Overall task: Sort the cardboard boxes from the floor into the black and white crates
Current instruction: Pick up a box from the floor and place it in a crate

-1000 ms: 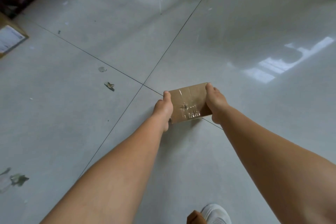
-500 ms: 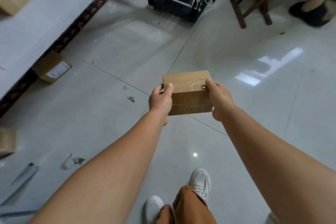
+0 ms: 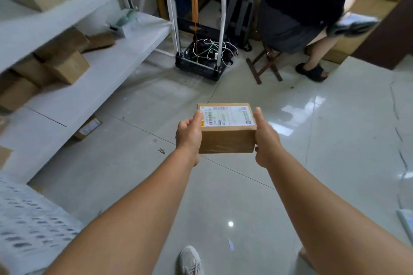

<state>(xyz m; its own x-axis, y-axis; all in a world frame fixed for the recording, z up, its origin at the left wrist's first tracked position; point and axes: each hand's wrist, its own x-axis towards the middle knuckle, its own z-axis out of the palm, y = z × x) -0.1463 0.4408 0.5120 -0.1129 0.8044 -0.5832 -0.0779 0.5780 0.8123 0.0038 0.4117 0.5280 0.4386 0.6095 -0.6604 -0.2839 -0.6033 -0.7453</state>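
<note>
- Now a small cardboard box [image 3: 226,138] is up in the air, out in front of the person and well above the shiny floor [image 3: 324,163].
- The left hand [image 3: 188,135] holds the left end of the box. Its thumb is curled over the top edge.
- The right hand [image 3: 266,138] holds the right end the same way, thumb on top. So each grip is wrapped round one end, and the box sits between them.
- A white shipping label [image 3: 228,117] covers the top and faces up, so it can be read.
- The box looks stiff and square. Its sides do not bend under the hands. It looks light, because the arms are stretched out far.
- Clear tape on the front side looks smooth and may be a bit slippery. The plain ends are the best place to hold it.
- No black or white crate can be told for sure in this view. A pale thing with holes [image 3: 33,230] at the lower left is too blurry to name.
- More boxes [image 3: 67,67] lie on the white shelf [image 3: 107,78] on the left, and one box [image 3: 88,127] lies on the floor under it.
</note>
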